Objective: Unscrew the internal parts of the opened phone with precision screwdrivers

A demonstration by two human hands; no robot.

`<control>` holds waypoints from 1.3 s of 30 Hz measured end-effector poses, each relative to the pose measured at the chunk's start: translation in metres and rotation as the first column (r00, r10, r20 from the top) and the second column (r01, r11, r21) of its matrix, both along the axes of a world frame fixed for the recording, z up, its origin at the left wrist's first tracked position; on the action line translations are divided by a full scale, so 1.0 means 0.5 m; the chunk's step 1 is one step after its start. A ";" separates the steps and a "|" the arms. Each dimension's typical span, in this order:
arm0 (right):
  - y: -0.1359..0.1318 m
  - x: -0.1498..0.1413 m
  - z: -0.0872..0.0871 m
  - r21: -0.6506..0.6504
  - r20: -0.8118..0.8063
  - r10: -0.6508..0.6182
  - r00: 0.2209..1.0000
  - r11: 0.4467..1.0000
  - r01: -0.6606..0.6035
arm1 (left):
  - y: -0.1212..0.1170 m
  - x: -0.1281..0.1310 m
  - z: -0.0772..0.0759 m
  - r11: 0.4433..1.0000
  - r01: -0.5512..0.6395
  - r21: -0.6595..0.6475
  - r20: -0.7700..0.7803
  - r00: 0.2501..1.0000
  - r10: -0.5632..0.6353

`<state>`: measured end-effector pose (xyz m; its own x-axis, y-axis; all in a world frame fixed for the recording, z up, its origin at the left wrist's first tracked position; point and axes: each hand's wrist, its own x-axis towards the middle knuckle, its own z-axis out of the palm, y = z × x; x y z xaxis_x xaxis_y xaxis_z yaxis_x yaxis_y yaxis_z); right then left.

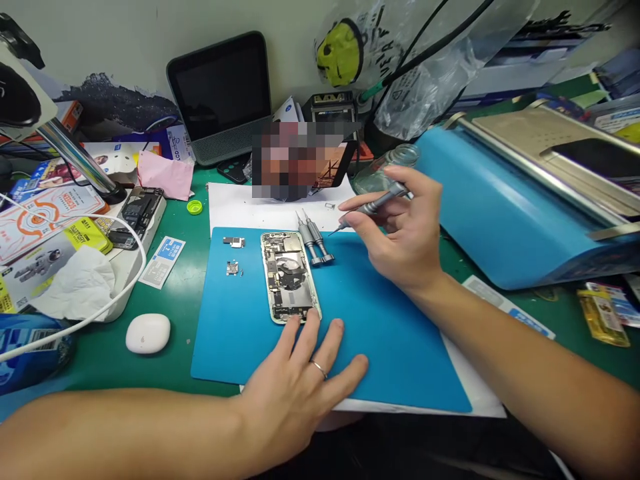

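An opened smartphone (291, 279) lies on the blue mat (390, 347), its inner parts showing. My left hand (305, 380) rests with fingers spread, the fingertips touching the phone's lower edge and the mat. Above the mat's upper right, my right hand (405, 233) grips a grey precision screwdriver (377, 203), its thin tip pointing down and left. Two more screwdrivers (314, 239) lie beside the phone's upper right side. Left of the phone sit a small metal shield part (233, 242) and several tiny pieces (233, 268).
A blue machine (480, 207) takes up the right side. Behind the mat stand a dark-screened display (220, 93), a propped phone (335, 167) and a glass jar (385, 167). A white earbud case (148, 333) and a white cable (135, 267) lie left, near boxes and tissue (83, 280).
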<state>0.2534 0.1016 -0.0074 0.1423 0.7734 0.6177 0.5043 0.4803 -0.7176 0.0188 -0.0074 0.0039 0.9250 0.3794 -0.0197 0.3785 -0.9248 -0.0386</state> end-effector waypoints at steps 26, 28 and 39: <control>-0.070 -0.140 -0.003 0.352 0.072 0.549 0.833 0.767 -0.536 | -0.008 0.001 -0.011 0.996 0.000 0.093 0.125 0.992 -0.011; -0.072 -0.139 -0.003 0.345 0.060 0.551 0.832 0.771 -0.536 | -0.006 0.001 -0.007 0.996 0.005 0.092 0.122 0.992 -0.017; -0.068 -0.142 -0.008 0.321 0.094 0.530 0.843 0.785 -0.530 | -0.007 -0.003 -0.002 0.998 0.016 0.066 0.061 0.998 -0.020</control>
<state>0.1822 0.0675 -0.0114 -0.2304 0.4848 0.8437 0.1017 0.8743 -0.4746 0.0174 -0.0107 0.0030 0.9306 0.3610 0.0614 0.3650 -0.9279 -0.0762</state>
